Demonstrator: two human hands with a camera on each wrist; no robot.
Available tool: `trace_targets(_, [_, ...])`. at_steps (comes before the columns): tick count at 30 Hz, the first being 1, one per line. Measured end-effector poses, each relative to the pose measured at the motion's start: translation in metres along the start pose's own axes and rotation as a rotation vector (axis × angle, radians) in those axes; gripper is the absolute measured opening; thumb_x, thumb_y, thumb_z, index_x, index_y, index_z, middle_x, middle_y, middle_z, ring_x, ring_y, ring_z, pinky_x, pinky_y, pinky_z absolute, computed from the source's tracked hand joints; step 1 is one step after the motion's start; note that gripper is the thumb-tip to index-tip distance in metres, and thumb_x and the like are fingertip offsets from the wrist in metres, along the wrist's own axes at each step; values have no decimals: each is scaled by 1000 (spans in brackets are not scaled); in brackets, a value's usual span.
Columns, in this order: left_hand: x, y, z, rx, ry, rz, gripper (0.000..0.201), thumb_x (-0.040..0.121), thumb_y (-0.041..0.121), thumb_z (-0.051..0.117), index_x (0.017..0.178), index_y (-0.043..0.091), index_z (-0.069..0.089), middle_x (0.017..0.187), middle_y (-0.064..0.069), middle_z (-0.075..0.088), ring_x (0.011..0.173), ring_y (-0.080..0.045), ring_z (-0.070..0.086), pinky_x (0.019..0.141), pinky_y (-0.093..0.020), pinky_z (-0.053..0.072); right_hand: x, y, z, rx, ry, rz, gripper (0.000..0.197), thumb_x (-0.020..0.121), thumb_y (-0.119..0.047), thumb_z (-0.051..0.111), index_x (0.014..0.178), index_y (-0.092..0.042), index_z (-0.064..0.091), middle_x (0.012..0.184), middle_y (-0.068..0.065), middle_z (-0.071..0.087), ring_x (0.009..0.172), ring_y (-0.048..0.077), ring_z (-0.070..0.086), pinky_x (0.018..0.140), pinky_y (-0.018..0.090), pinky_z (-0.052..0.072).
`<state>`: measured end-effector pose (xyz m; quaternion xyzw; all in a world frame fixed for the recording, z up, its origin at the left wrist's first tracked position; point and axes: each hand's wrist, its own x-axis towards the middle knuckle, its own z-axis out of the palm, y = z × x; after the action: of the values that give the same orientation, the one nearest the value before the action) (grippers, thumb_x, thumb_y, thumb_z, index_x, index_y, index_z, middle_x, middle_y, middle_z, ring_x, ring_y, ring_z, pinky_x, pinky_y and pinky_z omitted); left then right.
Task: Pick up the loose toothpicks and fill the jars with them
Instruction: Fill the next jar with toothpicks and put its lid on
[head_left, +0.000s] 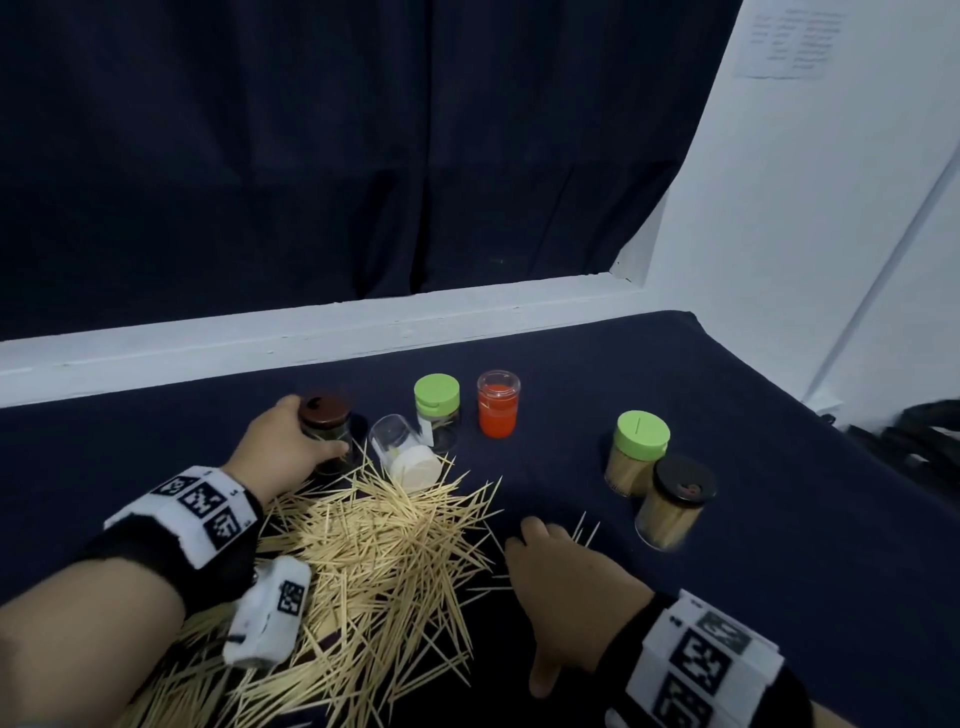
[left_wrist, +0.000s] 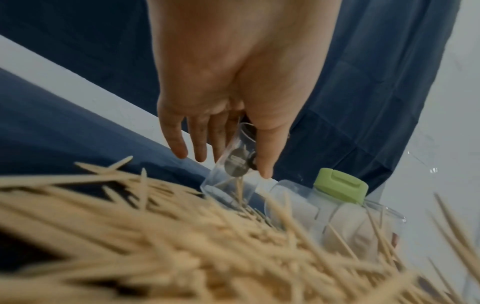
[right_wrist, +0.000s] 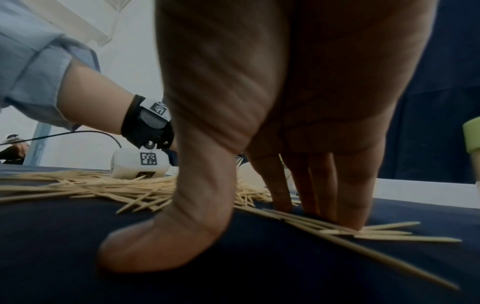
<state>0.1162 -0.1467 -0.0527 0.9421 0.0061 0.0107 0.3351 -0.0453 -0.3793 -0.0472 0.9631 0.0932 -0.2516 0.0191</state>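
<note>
toothpicks (head_left: 374, 561) lie heaped across the near left of my dark-clothed table (head_left: 649, 374), the pile running from my left forearm up to a clear jar (head_left: 402, 452) tipped on its side. behind it, a brown-lidded jar (head_left: 327, 431), a green-lidded jar (head_left: 437, 415) and an orange jar (head_left: 498, 404) line up short of the white ledge (head_left: 311, 338) at the table's far edge. two filled jars, one green-lidded (head_left: 636, 457) and one black-lidded (head_left: 672, 501), stand to the right, with bare cloth between them and the pile. my left hand (head_left: 283, 444) curls around the brown-lidded jar, thumb on its side. my right hand (head_left: 566, 577) is spread, fingertips (right_wrist: 350, 218) pressing a few stray toothpicks (right_wrist: 376, 232) flat against the cloth, thumb apart and resting on the table.
</note>
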Motion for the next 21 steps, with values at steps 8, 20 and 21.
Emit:
trace_targets(8, [-39,23,-28,-44,135,282,48,68,19,84,110,22,60,98,4,63,87,-13,58,76,-25,40,-7,0,-4,-52,63,-20,87,65,-38,82,132,-6,37,132,10,36,121,28,38,101,42,39])
trace_targets(20, [-112,74,-19,51,109,757,50,63,19,85,109,25,66,102,14,62,95,-8,56,81,-26,47,-38,-10,-49,976,757,-175,75,70,-55,72,136,-40,40,116,-18,56,94,-2,59,84,21,52])
trace_targets(21, [-114,77,-16,60,116,785,49,63,18,85,109,24,67,101,13,64,95,-9,57,81,-27,47,-37,-8,-48,970,801,-179,72,71,-49,75,135,-37,44,114,-13,58,89,-2,60,82,21,52])
